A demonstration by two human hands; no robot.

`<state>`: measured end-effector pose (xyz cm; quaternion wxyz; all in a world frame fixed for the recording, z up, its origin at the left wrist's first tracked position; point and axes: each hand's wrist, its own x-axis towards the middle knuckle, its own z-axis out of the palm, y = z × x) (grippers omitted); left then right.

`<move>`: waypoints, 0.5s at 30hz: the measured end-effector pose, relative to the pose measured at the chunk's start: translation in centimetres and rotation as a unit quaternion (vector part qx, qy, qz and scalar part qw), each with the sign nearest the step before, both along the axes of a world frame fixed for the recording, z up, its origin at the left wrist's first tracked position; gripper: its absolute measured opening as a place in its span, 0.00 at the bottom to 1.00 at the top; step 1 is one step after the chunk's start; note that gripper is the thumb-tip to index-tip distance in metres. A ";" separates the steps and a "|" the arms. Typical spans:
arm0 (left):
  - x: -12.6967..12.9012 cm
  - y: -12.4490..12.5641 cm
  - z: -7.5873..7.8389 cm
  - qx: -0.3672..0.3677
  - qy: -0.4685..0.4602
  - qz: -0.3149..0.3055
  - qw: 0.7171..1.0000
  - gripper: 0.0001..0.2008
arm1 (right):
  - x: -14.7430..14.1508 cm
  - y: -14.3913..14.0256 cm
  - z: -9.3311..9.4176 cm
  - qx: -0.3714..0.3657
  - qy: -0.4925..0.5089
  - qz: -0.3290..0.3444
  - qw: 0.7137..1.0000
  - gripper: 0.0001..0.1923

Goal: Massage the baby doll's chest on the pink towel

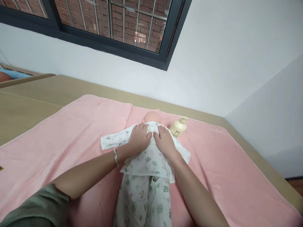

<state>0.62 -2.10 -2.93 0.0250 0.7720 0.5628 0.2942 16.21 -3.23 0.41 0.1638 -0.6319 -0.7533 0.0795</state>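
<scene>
A baby doll lies on the pink cloth, its smooth round head (152, 116) pointing away from me. It wears a white long-sleeved top (148, 164) and white trousers (142, 201), both printed with small green and coloured figures. My left hand (140, 137) rests flat on the left side of the doll's upper body, fingers stretched out. On the right side my right hand (164, 140) lies the same way, its thumb near the left thumb. Neither hand grips anything. Whether the doll lies face up or face down I cannot tell.
A pale yellow pump bottle (179, 126) leans on the pink cloth (224, 176) just right of the doll's head. The cloth covers a wooden tabletop (30, 104). White walls (224, 50) and a dark-framed window (113, 41) with bars stand behind.
</scene>
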 end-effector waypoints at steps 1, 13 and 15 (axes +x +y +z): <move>0.0 0.0 0.0 0.004 0.000 0.001 1.000 0.11 | 0.0 0.0 0.0 0.001 0.001 0.000 1.000 0.30; 0.1 0.1 -0.4 0.036 -0.009 -0.001 0.999 0.11 | 0.1 0.2 -0.3 0.013 0.002 0.003 1.000 0.29; 0.1 0.1 -0.4 0.033 -0.006 -0.001 0.999 0.12 | 0.1 0.2 -0.3 0.015 0.003 0.003 1.000 0.29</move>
